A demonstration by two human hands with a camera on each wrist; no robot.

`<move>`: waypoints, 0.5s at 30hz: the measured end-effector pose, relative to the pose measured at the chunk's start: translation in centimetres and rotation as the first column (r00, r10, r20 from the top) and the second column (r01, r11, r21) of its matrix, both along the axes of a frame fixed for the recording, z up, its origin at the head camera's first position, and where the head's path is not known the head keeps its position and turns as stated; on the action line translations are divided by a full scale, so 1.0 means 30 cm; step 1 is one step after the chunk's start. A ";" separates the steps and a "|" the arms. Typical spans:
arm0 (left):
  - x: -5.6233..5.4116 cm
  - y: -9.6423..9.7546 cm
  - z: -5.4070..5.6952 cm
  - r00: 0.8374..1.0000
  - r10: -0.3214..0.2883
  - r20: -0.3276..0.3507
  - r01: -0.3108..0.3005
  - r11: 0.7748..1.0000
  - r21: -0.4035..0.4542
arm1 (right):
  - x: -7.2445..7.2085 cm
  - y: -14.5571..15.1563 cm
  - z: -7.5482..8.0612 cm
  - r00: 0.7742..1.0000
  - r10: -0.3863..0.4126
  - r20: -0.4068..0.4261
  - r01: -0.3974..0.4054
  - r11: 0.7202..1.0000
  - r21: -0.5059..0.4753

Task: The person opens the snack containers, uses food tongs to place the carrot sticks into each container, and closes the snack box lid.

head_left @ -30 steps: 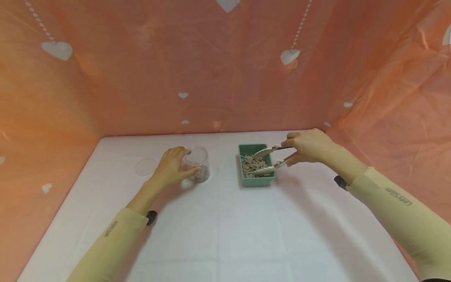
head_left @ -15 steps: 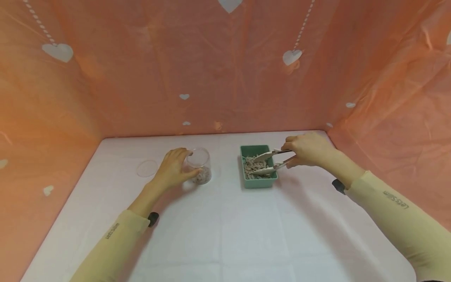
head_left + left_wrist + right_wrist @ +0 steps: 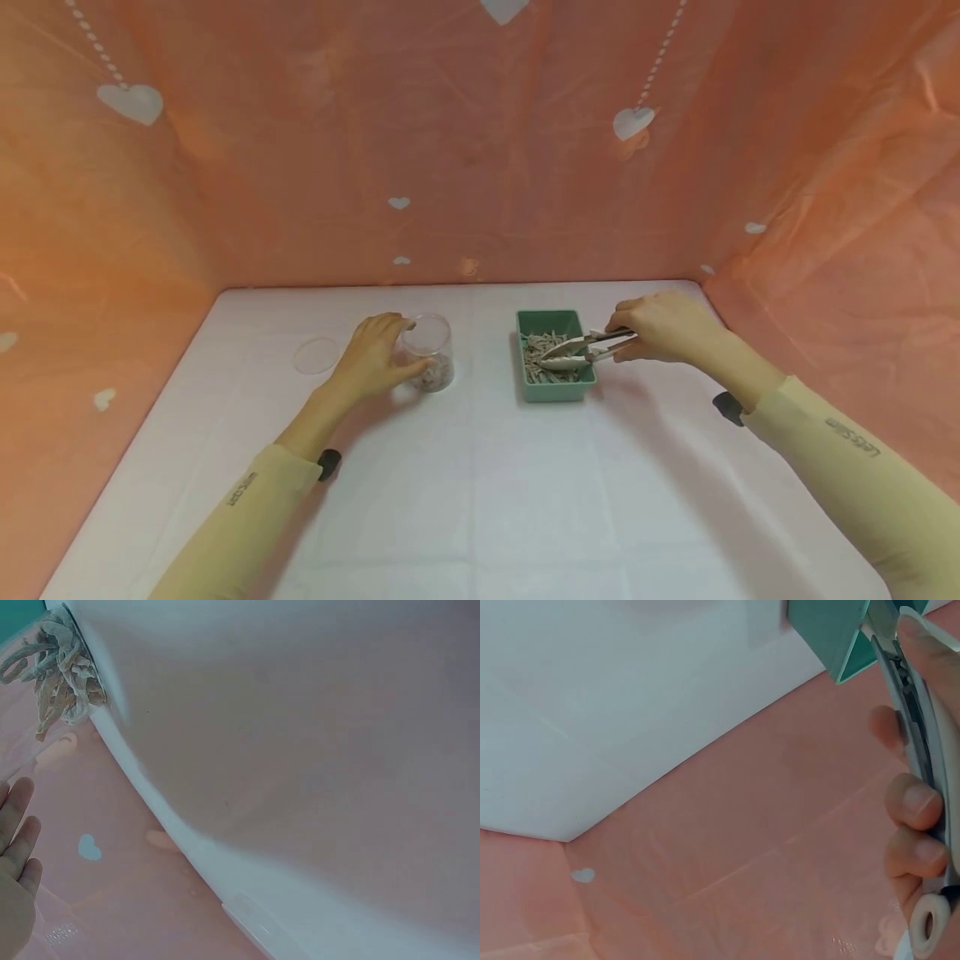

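My left hand (image 3: 367, 362) holds a clear round jar (image 3: 431, 335) from its left side, thumb across the front. Greyish-brown dried strips (image 3: 64, 667) lie in the jar's lower part; in the left wrist view only some fingers (image 3: 22, 840) show. With my right hand (image 3: 663, 327) I grip a pair of metal tongs (image 3: 916, 735) by the handles, its pale tips inside a green rectangular box (image 3: 555, 393). More of the greyish strips (image 3: 542, 342) fill the box's bottom. The tong arms stand close together; whether strips are caught between them I cannot tell.
A clear round lid (image 3: 317, 356) lies flat on the white-covered table (image 3: 465, 467), left of the jar. Orange cloth (image 3: 450, 142) with white hearts hangs behind the table and at both sides.
The tong arms have drawn closer together inside the green box, and my right hand has come slightly lower. My left hand stays at the jar; the whole head view has shifted a little.
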State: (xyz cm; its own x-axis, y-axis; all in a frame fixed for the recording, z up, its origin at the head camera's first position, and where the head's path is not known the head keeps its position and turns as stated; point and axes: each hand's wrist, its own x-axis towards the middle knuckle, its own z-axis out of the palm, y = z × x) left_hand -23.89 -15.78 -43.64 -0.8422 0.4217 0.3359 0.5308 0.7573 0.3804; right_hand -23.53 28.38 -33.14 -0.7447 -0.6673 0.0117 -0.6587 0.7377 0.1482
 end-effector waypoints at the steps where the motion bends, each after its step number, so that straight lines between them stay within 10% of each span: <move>1: 0.000 0.001 0.000 1.000 0.000 -0.001 0.000 1.000 0.002 | 0.000 0.002 -0.002 1.000 0.006 0.000 -0.006 1.000 -0.010; 15: -0.001 0.001 -0.004 1.000 0.008 -0.015 -0.008 1.000 0.000 | 0.006 0.043 -0.018 1.000 0.015 -0.017 -0.017 0.995 -0.100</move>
State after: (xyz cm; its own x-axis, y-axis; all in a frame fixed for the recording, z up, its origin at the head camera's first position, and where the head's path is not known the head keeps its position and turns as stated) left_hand -23.92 -15.75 -43.76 -0.8406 0.4149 0.3483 0.5302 0.7618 0.3721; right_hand -23.34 29.68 -33.69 -0.7332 -0.6739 0.0912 -0.6685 0.7388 0.0850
